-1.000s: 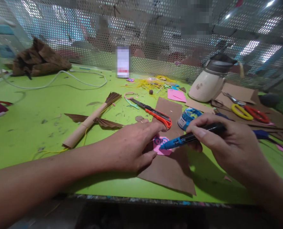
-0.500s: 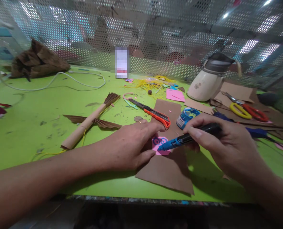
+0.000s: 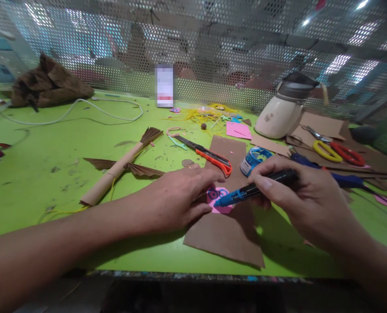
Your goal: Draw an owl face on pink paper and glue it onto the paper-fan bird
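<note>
Two blue ringed circles mark the pink card (image 3: 218, 195), which lies on the cardboard (image 3: 224, 243). The right hand (image 3: 288, 191) pinches the marker (image 3: 239, 194) between thumb and fingers, its tip at the card's lower left. The left hand (image 3: 183, 195) is loosely spread, thumb at the card's left edge. Beyond the card lies the cutter (image 3: 213, 160); the jar (image 3: 254, 161) stands beyond the card, to its right.

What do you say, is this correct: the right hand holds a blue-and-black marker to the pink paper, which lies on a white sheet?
Not quite: the sheet under the pink paper is brown, not white, as the head view shows. The right hand does hold the marker to the pink paper.
</note>
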A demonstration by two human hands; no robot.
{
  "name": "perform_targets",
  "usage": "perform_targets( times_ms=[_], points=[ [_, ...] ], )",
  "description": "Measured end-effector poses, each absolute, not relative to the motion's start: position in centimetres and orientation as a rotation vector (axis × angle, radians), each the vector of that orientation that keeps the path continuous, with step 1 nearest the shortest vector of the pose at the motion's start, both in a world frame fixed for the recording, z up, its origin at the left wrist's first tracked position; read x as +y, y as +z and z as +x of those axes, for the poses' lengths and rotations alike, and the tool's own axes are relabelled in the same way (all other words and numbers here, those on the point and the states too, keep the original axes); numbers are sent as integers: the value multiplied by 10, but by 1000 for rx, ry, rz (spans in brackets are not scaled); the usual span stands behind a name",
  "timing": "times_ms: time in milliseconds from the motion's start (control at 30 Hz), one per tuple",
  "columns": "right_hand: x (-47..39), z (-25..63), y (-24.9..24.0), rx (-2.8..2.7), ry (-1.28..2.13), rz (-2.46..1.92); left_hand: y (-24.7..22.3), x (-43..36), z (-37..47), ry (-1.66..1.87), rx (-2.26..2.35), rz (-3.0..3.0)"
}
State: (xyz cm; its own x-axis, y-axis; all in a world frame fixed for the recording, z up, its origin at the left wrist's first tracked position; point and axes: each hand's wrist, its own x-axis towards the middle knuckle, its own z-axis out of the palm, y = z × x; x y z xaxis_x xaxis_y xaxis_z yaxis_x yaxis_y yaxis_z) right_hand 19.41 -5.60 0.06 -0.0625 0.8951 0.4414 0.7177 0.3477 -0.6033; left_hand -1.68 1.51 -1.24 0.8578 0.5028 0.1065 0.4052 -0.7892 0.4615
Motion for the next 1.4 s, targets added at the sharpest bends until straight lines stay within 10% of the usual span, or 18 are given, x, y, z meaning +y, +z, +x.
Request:
perform_targets(
  times_ms=[1400],
  points=[
    [-57, 191, 0, -1784, 262, -1390, -12, 16, -16, 314, 743, 2499]
  ],
)
